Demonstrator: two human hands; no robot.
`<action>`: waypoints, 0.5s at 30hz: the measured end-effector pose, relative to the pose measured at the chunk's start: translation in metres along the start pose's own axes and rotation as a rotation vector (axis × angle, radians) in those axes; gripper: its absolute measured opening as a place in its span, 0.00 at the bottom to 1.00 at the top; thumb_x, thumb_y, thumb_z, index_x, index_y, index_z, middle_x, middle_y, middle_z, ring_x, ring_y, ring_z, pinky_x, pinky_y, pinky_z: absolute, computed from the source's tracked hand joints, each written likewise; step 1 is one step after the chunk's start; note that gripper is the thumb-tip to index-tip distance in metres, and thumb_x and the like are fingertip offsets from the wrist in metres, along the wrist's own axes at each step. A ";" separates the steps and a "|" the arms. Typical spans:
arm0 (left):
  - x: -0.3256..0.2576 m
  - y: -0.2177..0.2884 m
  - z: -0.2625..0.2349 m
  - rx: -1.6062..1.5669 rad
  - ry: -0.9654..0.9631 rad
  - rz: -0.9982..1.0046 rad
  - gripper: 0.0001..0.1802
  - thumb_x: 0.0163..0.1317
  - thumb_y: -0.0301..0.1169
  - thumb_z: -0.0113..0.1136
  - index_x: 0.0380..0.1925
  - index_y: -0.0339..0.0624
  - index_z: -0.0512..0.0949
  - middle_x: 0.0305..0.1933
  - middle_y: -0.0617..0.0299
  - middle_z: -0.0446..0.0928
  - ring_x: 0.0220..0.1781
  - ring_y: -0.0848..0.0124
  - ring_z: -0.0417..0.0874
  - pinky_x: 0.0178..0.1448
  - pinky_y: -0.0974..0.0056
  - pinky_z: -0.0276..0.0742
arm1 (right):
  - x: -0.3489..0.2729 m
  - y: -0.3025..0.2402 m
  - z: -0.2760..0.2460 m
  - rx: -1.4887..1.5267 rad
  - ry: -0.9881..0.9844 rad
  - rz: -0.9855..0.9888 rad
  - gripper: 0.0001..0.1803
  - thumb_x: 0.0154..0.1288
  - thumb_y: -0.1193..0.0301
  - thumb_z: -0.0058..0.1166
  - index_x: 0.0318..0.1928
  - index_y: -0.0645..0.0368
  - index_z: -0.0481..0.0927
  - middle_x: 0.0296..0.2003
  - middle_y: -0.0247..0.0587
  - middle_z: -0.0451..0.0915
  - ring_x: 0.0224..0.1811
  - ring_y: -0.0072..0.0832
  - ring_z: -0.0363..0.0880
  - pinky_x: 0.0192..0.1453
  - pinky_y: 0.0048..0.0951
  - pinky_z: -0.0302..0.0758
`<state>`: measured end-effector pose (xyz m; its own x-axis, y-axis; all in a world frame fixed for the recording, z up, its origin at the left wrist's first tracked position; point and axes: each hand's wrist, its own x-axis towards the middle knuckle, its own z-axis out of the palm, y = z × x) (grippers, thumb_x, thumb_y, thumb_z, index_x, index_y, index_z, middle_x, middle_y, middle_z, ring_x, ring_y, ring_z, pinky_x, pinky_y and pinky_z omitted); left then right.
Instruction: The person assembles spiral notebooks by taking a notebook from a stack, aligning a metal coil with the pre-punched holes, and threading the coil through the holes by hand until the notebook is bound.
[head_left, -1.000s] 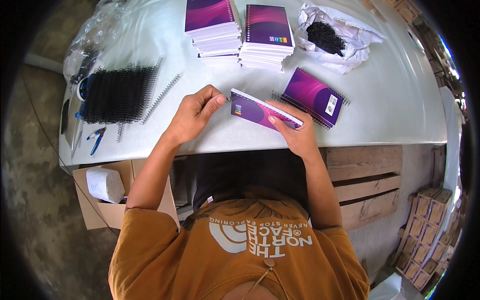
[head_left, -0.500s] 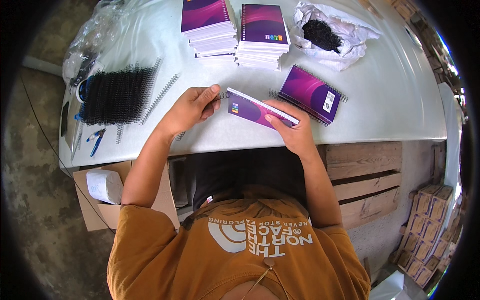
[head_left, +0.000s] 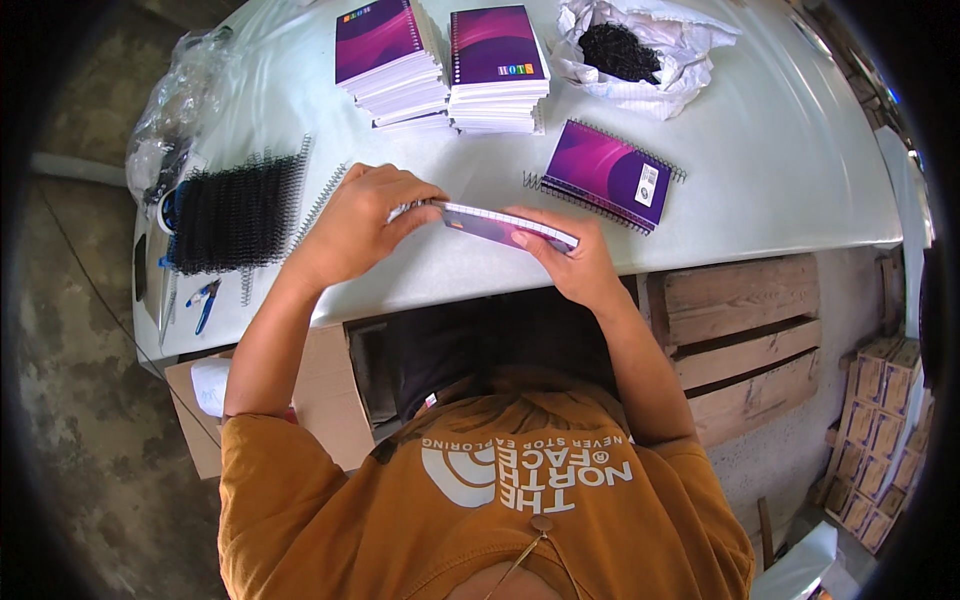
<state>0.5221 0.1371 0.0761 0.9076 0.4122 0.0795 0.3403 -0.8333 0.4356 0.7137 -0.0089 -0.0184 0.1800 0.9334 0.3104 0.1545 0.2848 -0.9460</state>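
My right hand [head_left: 572,258] grips a thin purple notebook [head_left: 490,228] by its right end, thumb on the cover and fingers behind. The notebook is tilted, with its white punched edge facing up. At its left end, my left hand [head_left: 375,222] is closed, thumb and fingertips pinched around a dark spiral coil [head_left: 425,203]; most of that coil is hidden by the fingers. Just beyond my right hand lie purple spiral-bound notebooks [head_left: 605,175] with coils along their edges. To the left of my left hand is a heap of black spiral coils [head_left: 235,215].
Two stacks of purple-covered notebooks [head_left: 390,85] [head_left: 497,100] stand at the table's far side. Beside them a white bag [head_left: 690,80] holds small black pieces [head_left: 620,53]. Blue-handled pliers [head_left: 205,305] lie near the left edge. Below are a cardboard box [head_left: 325,400] and a wooden crate [head_left: 740,300].
My left hand has turned over and closed in on the notebook's left end, covering the coil seen there before. The held notebook has tipped flatter. The whole view has shifted slightly.
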 end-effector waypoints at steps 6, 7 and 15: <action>-0.005 0.023 0.006 0.467 0.280 0.101 0.15 0.44 0.30 0.69 0.34 0.43 0.76 0.38 0.61 0.76 0.48 0.62 0.76 0.61 0.58 0.63 | -0.008 -0.003 0.015 -0.145 0.032 -0.089 0.15 0.61 0.79 0.53 0.49 0.62 0.79 0.41 0.44 0.83 0.35 0.26 0.81 0.41 0.21 0.74; -0.009 0.019 0.009 0.538 0.320 0.173 0.14 0.44 0.30 0.69 0.31 0.43 0.76 0.36 0.63 0.76 0.47 0.62 0.76 0.62 0.58 0.64 | -0.008 -0.002 0.017 -0.151 0.048 -0.135 0.15 0.61 0.80 0.53 0.49 0.62 0.79 0.41 0.44 0.83 0.36 0.28 0.82 0.41 0.22 0.75; -0.015 0.020 -0.006 0.490 0.111 0.164 0.16 0.43 0.33 0.69 0.32 0.42 0.75 0.36 0.61 0.75 0.47 0.62 0.75 0.60 0.57 0.64 | -0.011 -0.003 0.025 -0.179 0.034 -0.167 0.17 0.58 0.83 0.54 0.49 0.62 0.79 0.43 0.44 0.82 0.38 0.31 0.83 0.42 0.24 0.76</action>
<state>0.5136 0.1160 0.0890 0.9362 0.2760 0.2177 0.2949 -0.9537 -0.0589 0.6874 -0.0141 -0.0215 0.1692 0.8678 0.4673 0.3538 0.3891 -0.8506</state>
